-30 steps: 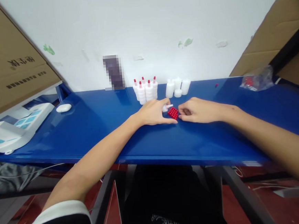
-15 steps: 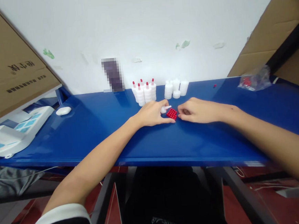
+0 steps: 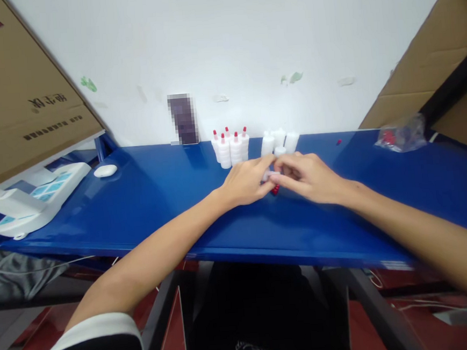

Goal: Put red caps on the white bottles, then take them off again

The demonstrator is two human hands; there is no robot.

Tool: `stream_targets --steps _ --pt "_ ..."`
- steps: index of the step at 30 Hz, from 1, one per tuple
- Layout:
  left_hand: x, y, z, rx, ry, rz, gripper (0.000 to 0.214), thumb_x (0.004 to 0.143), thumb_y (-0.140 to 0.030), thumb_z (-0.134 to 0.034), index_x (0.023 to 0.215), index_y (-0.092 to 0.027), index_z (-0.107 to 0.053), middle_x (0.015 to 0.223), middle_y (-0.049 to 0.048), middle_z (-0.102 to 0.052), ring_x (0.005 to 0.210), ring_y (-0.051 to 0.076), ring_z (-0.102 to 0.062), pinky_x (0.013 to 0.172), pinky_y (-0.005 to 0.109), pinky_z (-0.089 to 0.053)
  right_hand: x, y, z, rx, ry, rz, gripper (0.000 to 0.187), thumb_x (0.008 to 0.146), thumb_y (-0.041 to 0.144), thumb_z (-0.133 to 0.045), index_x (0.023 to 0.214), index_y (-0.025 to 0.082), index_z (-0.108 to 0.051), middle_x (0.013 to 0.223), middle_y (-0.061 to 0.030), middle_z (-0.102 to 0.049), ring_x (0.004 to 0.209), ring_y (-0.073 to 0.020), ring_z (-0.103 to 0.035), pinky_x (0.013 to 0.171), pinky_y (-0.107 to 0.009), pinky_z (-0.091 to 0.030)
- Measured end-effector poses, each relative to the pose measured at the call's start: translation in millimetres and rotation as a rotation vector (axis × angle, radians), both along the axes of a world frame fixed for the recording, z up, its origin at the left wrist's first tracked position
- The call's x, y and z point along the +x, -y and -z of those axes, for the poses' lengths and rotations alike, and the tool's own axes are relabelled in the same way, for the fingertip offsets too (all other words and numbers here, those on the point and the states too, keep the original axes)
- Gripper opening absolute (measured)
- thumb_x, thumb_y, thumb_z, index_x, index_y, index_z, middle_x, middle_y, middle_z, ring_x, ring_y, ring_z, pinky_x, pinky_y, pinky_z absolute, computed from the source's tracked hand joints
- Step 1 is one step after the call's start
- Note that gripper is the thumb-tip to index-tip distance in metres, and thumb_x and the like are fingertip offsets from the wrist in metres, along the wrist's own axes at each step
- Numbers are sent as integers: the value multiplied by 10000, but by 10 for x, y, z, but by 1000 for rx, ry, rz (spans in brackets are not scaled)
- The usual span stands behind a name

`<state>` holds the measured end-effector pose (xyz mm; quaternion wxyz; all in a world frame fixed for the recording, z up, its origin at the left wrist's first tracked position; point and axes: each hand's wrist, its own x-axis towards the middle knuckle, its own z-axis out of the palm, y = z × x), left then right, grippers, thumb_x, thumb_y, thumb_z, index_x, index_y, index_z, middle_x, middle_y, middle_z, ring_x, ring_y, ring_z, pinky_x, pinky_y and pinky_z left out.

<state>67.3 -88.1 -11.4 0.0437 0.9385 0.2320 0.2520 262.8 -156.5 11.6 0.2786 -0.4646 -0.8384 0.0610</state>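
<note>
My left hand pinches a white pointed nozzle top, its tip turned to the right. My right hand is closed at that tip, thumb and forefinger pressed together; a speck of red shows between them, seemingly a small red cap mostly hidden by the fingers. Beneath both hands lies a cluster of small red caps, largely covered. Just behind stand several white squeeze bottles with red-tipped nozzles. To their right are several white bottles without red tips.
A clear plastic bag with red pieces lies at the right, near one loose red cap. At the left are a white earbud-style case and a power strip. A cardboard box rises behind them; a wall backs the blue table.
My right hand has moved left from beside the red caps to meet the nozzle top in my left hand. The hands now cover most of the cluster. The view has shifted slightly.
</note>
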Motion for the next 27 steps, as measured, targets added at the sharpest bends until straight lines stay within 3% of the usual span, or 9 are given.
stream_targets --steps 4,7,13,19,27 --pt "-24 -34 -14 -72 106 33 531 981 -413 -499 1452 -199 -377 1119 78 -698 845 211 -672 728 336 -518 55 -23 -8 5 -66 117 283 1026 462 -441 945 226 -574 635 -2 -598 559 -170 -494 622 -322 -373" --pt "-44 -102 5 -90 237 27 521 1015 -387 -428 1485 -197 -308 1102 80 -665 890 213 -660 820 361 -530 209 -120 -61 36 -127 297 255 1014 437 -429 1005 225 -571 654 -16 -602 579 -190 -506 624 -332 -381" --pt "-34 -196 32 -92 335 52 209 1041 -265 -304 1143 -203 -476 1058 107 -653 974 211 -625 898 386 -495 575 -455 -156 57 -18 509 182 957 283 -448 1021 200 -597 782 -95 -674 743 -262 -606 739 -391 -421" --pt "26 -167 54 -99 416 175 198 1013 -355 -492 947 -195 -587 884 48 -671 804 165 -615 795 322 -493 561 -790 -142 53 61 472 246 954 302 -486 1078 190 -666 737 -80 -686 740 -273 -634 775 -407 -459" --pt "-6 -170 81 -74 386 278 282 1025 -314 -422 830 -185 -581 752 19 -642 685 140 -583 697 285 -465 467 -879 -97 144 45 482 277 944 306 -509 1064 181 -725 722 -84 -717 724 -284 -659 792 -421 -481"
